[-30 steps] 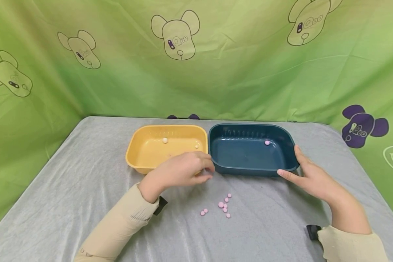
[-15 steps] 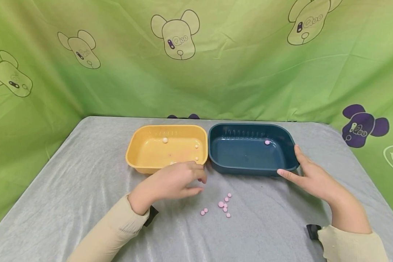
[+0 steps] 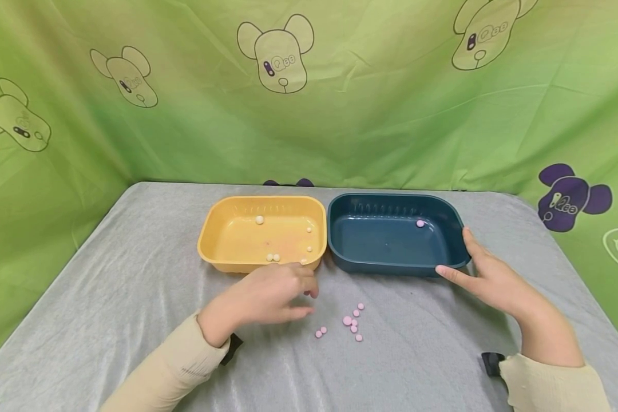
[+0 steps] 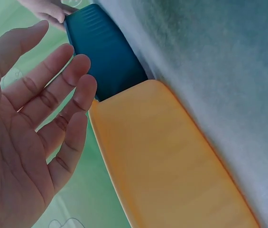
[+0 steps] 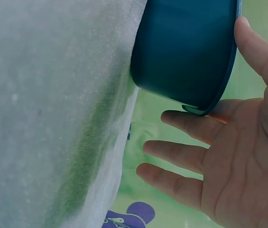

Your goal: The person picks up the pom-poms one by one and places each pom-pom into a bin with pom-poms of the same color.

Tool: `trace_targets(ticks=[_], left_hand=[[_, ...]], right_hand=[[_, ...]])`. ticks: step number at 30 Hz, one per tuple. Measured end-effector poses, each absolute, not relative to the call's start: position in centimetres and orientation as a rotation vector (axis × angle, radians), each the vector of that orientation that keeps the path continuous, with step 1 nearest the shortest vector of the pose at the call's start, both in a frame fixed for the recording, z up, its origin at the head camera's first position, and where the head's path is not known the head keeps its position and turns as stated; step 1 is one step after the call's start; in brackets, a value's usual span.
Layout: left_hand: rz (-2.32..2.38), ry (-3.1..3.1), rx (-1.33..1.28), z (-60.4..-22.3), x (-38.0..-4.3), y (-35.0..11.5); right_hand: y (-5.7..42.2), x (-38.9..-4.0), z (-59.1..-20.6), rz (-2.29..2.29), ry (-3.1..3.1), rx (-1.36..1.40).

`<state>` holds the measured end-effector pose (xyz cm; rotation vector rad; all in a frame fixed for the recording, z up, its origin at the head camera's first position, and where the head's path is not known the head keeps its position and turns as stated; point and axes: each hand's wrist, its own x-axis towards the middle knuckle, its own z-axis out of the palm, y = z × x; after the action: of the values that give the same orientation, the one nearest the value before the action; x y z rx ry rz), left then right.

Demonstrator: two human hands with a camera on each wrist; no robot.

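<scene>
Your left hand (image 3: 273,294) has slid back toward you and a bit left from the gap between the trays, uncovering the white pellets (image 3: 273,257) by the yellow tray's near wall. Right hand (image 3: 496,283) looks unchanged.

Edges: your yellow tray (image 3: 226,266) and dark blue tray (image 3: 391,268) sit side by side with rims about touching, and behind both you've just got a strip of gray cloth (image 3: 417,355) before the table's back edge. You have more room up front, where plain cloth runs right of the loose pellets toward your right sleeve (image 3: 553,383).

Only writing you can make out is "Qee", on the mouse-like heads printed on the green backdrop (image 3: 371,131), including the purple head (image 3: 571,200) off to your right.

As for grip, your left is wide: thumb well off the loosely bent fingers, nothing in the palm. It's at the yellow tray's near rim, can't tell if touching. Eight pink pellets (image 3: 347,321) lie on the cloth just right of it and nearer you. Your right has thumb and index spread around the blue tray's near right corner, other fingers fairly straight; a lone pink pellet (image 3: 420,224) sits inside.
</scene>
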<state>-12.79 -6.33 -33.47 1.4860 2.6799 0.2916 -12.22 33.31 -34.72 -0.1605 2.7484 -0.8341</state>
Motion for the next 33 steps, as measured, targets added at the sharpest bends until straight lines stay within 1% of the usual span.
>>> trace_targets(ticks=[15, 25, 33], left_hand=[[0.189, 2.627, 1.457, -34.5, -11.7, -6.1], [0.076, 2.604, 1.544, -35.5, -11.3, -5.0], [0.016, 2.592, 1.532, -35.8, -11.1, -4.5]], right_hand=[[33.3, -12.2, -34.7, -0.822, 2.751, -0.156], [33.3, -12.3, -34.6, -0.814, 2.749, -0.154], [33.4, -12.3, -34.8, -0.821, 2.756, -0.159]])
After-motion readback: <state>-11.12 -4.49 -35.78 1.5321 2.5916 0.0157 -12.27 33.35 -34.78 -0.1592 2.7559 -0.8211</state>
